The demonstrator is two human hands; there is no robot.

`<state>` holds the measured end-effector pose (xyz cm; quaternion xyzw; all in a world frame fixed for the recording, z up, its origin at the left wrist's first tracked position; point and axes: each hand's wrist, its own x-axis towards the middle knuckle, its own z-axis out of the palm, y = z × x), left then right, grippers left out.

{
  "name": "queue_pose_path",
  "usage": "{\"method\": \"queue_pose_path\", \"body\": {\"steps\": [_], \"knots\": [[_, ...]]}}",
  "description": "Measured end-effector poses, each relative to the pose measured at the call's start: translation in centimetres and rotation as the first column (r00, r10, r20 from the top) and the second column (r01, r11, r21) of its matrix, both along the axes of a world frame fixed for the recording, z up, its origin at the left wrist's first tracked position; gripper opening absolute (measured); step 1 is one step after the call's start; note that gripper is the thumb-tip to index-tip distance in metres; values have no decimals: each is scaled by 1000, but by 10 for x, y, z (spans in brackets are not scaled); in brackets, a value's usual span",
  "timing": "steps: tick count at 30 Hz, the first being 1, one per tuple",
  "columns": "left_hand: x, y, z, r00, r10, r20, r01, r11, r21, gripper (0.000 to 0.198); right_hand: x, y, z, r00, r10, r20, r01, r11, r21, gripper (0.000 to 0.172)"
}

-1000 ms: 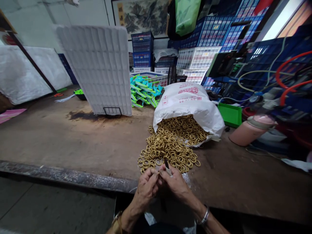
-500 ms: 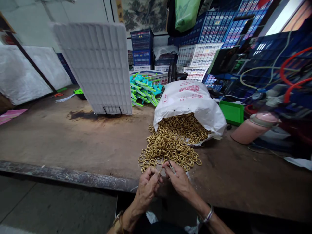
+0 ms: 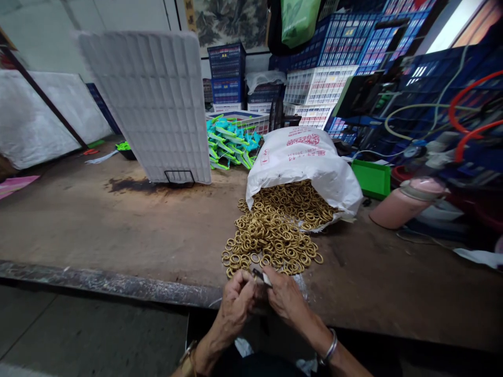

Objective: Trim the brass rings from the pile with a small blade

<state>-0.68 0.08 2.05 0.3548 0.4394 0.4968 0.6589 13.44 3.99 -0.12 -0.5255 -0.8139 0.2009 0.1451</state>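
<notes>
My left hand (image 3: pixel 237 301) is closed in a pinch at the table's front edge. A small gold-coloured ring seems to be between its fingertips, mostly hidden. Close on its right, my right hand (image 3: pixel 288 298) grips a small knife-like tool (image 3: pixel 262 277) with a dark end and a pale flat part. The dark end points at the left fingertips; whether it touches the ring is not clear. Just beyond both hands lies a heap of gold-coloured rings (image 3: pixel 271 241). It spills from the open mouth of a white printed sack (image 3: pixel 298 157) lying on its side.
A tall white ribbed panel (image 3: pixel 153 104) stands in a black wire holder on the brown table (image 3: pixel 78 225). Behind are green and blue plastic pieces (image 3: pixel 231 141) and stacked crates (image 3: pixel 226 73). To the right are a green tray (image 3: pixel 371 178) and a pink cylinder (image 3: pixel 408 204).
My right hand has turned, so the tool now shows plainly, angled toward the left fingertips. The left hand keeps its pinch. The whole view has shifted slightly.
</notes>
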Motion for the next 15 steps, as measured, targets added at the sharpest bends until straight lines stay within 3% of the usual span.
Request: {"method": "queue_pose_path", "body": {"steps": [2, 7, 12, 15], "knots": [[-1, -6, 6, 998, -40, 55, 40, 999, -7, 32, 9, 5, -4, 990, -110, 85, 109, 994, 10, 21], [-5, -7, 8, 972, -16, 236, 39, 995, -95, 29, 23, 17, -3, 977, -200, 69, 192, 975, 108, 20], [-8, -3, -2, 965, 0, 261, 33, 992, -124, 25, 13, 27, -3, 984, -177, 31, 170, 972, 165, 28], [-13, -4, -6, 941, 60, 332, -1, 985, -174, 20, 4, 32, -3, 979, -145, 144, 124, 982, 146, 31]]}}
